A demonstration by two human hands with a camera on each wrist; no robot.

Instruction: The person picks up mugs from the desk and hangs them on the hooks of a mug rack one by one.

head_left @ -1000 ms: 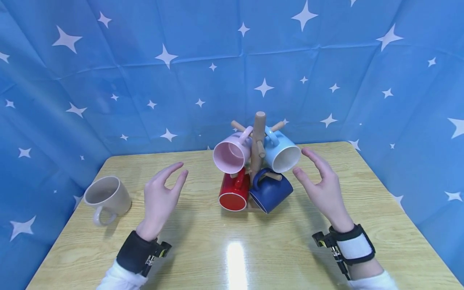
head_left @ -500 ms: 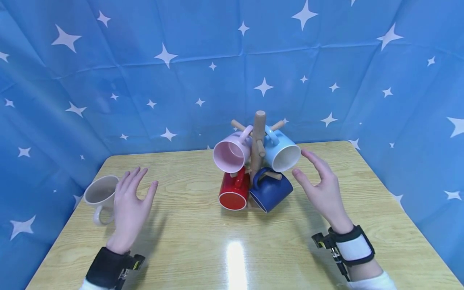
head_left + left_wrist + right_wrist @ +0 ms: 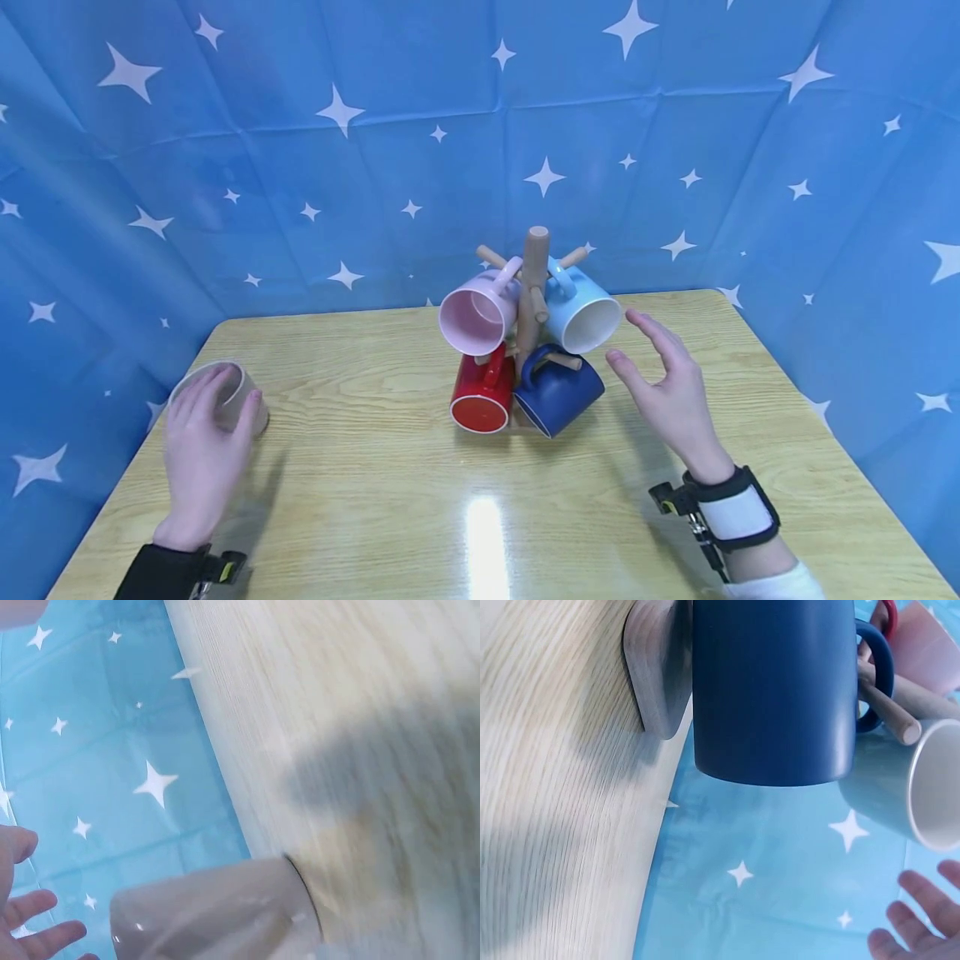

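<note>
My left hand (image 3: 202, 454) is over the greyish-white mug (image 3: 261, 418) at the table's left side, fingers spread and overlapping its rim in the head view. The left wrist view shows the fingers (image 3: 49, 941) apart from the mug's smooth side, and the mug's handle is hidden. My right hand (image 3: 675, 404) hovers with thumb and fingers parted, just right of a light blue mug (image 3: 581, 312). That mug hangs by its handle on a wooden mug tree (image 3: 536, 258). Below it hangs a dark blue mug (image 3: 558, 396), large in the right wrist view.
A pink mug (image 3: 476, 317) and a red mug (image 3: 480, 396) hang on the mug tree's left side. The tree stands toward the back of the wooden table (image 3: 360, 467). Blue cloth with white stars (image 3: 337, 183) surrounds the table's back and sides.
My left hand has moved left across the table, from beside the mug to over it. My right hand has stayed nearly still, and the mugs stand and hang as before.
</note>
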